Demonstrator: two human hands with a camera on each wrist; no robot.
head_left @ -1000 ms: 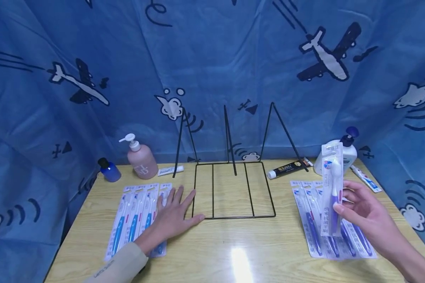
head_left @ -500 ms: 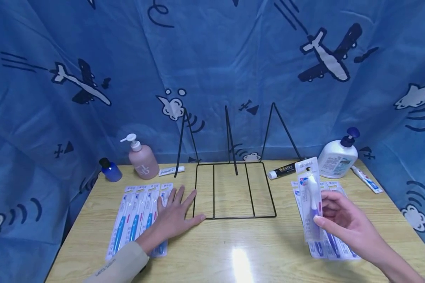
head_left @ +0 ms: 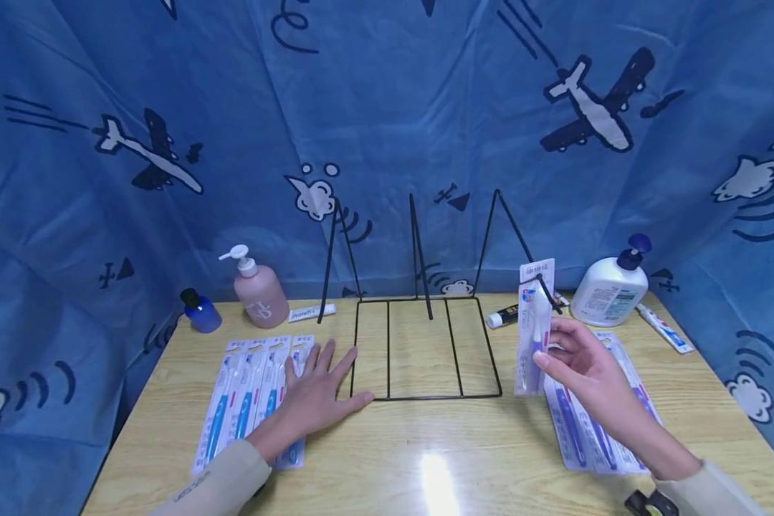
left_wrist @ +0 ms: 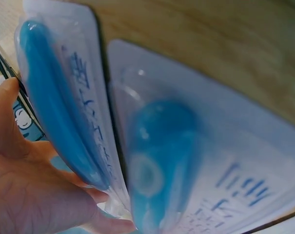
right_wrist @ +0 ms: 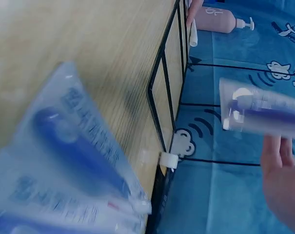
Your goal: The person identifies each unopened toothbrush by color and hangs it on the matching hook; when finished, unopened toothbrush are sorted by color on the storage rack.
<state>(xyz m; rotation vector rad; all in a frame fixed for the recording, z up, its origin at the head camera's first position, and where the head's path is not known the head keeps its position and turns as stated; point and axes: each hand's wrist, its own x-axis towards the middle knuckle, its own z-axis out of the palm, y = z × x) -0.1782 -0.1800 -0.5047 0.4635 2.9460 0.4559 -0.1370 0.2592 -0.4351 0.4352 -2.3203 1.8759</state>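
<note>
Head view, toothbrush pack point(head_left: 532, 330), in right hand point(head_left: 583, 362)

Pale sleeves point(head_left: 222, 479), dark left-sleeve lettering point(head_left: 192, 487), black right-wrist device point(head_left: 651, 503)

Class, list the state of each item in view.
Held toothbrush pack: upright, pinched by right hand
Purple packs: lying flat
Blue packs: lying flat
Left hand: spread, palm down
Wire rack: standing
Pink pump bottle: upright
White pump bottle: upright
Blue bottle: upright, capped
Black tube: lying, capped
White tubes: lying
Backdrop: creased
</note>
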